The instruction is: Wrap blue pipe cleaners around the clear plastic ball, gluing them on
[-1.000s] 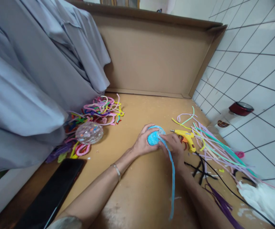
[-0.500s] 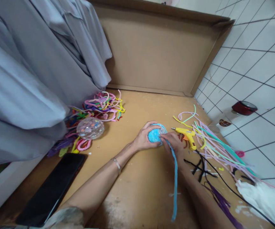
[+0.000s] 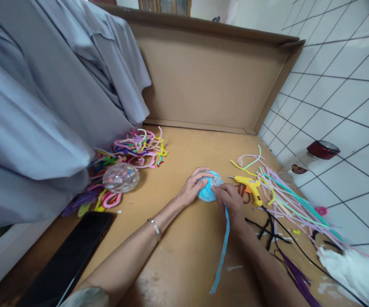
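Note:
A ball wrapped in blue pipe cleaner (image 3: 207, 194) sits over the middle of the table, with a pale, clear patch showing on its upper right. Around its left side my left hand (image 3: 193, 186) is closed, thumb and fingers on the wrapping. My right hand (image 3: 231, 200) pinches a blue pipe cleaner (image 3: 224, 243) against the ball's right side. The loose end of that strip hangs down toward the table's front. Just right of my right hand lies a yellow glue gun (image 3: 250, 187), its nozzle pointing left.
A clear ball with coloured specks (image 3: 121, 177) rests by a heap of mixed pipe cleaners (image 3: 139, 147). A black phone (image 3: 69, 256) lies front left. Long pipe cleaners (image 3: 293, 200), a red-lidded jar (image 3: 321, 150) and white fluff (image 3: 353, 268) are right. Cardboard (image 3: 203, 81) stands behind; grey cloth (image 3: 44, 106) hangs left.
The ball has turned slightly in my hands, and my left fingers lie flatter over it. The hanging end of the blue pipe cleaner has swung left. The view has tilted up a little.

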Tool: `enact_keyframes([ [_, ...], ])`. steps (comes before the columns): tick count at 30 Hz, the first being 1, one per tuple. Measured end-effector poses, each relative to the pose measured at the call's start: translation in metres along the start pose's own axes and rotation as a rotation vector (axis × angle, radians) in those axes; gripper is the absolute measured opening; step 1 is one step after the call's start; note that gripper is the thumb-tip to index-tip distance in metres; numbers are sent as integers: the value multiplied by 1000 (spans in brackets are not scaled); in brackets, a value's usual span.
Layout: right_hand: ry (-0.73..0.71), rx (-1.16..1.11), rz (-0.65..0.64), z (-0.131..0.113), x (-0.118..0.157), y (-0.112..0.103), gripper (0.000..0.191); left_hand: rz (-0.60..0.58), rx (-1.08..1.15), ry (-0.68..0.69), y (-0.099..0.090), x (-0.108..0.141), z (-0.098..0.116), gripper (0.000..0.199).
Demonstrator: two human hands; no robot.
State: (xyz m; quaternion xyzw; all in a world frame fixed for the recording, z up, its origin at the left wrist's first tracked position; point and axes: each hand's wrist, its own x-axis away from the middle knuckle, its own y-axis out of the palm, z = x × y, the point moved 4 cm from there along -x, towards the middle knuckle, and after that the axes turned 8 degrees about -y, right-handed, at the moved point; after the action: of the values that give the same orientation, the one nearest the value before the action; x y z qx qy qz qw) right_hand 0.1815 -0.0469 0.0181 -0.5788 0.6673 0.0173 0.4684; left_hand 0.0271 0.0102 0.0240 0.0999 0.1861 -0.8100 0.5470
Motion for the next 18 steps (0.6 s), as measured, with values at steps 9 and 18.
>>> enact_keyframes([
  [9, -371, 119, 199, -12, -2, 0, 17, 62, -10, -13, 4, -3, -5, 24],
  [18, -331, 48, 195, -12, -3, -2, 19, 35, -44, 4, 4, -2, -5, 28],
])
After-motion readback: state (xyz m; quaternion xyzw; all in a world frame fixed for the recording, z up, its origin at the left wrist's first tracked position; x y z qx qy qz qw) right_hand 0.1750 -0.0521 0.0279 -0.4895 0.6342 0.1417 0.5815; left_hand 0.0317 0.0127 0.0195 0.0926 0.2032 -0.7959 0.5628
